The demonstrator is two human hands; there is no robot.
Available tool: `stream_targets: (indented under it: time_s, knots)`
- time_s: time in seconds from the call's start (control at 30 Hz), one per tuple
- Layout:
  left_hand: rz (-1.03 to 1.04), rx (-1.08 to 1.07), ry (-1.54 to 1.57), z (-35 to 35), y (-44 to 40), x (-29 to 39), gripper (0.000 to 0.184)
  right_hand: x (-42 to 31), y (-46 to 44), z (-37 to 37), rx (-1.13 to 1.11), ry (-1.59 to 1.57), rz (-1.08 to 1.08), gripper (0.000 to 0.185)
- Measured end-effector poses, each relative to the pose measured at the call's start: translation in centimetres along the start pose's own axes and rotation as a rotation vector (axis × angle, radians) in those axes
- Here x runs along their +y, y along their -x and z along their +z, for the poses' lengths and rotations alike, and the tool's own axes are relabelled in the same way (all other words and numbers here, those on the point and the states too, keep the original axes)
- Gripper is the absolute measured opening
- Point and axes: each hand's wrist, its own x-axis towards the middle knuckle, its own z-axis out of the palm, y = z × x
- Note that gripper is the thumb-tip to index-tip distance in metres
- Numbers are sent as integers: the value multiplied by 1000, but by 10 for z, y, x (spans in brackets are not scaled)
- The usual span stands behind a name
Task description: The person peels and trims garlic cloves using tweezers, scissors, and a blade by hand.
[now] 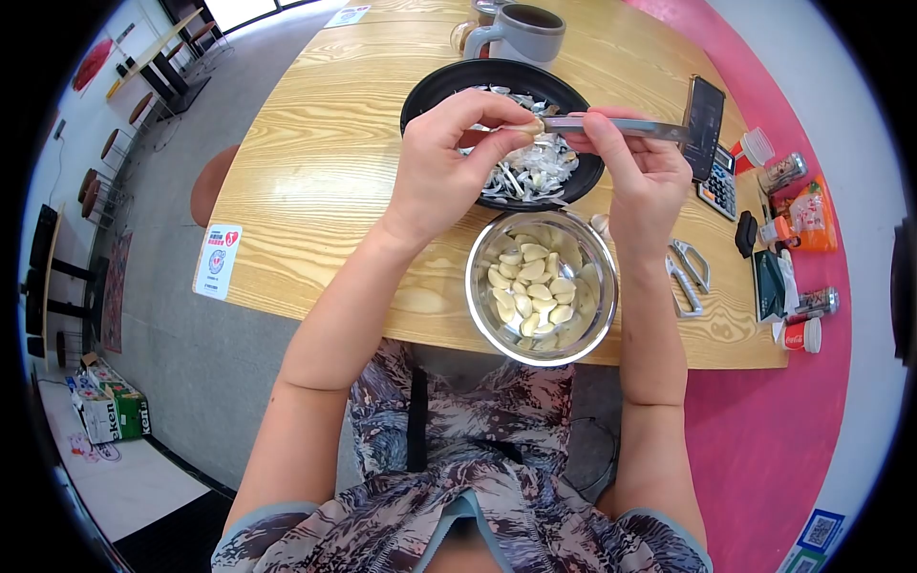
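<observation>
My left hand (458, 148) pinches a garlic clove (531, 127) between thumb and fingertips, above the black pan. My right hand (638, 158) is closed on a slim silver metal knife (635, 127), its narrow end touching or very near the clove. Below both hands, the black pan (416, 103) holds a heap of white garlic skins (540, 172). Closer to me, at the table's front edge, a steel bowl (596, 329) contains several peeled garlic cloves (535, 286). A small pale piece (600, 224), perhaps another clove, lies beside the bowl, partly behind my right wrist.
A grey mug (530, 38) and a jar (461, 36) stand behind the pan. To the right are scissors (688, 277), a propped phone (704, 119), a calculator (716, 191), a red cup (752, 150), an orange packet (812, 215) and a Coca-Cola cup (802, 335).
</observation>
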Motion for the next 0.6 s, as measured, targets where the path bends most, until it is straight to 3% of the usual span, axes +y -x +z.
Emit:
stream_targets:
  time_s: [0.2,0.4,0.47,0.6]
  knots:
    - [-104,8,80,-1,0,3,13,3,-1,0,-4,20,29,11]
    - [72,36,-193,-2,0,-6,16,4,2,3,-25,23,74,10]
    - [-55,137,41,2,1,-8,12,4,4,5,-77,46,112,10]
    - [-130,103,160,-1,-1,-4,13,6,5,5,-123,72,140,10]
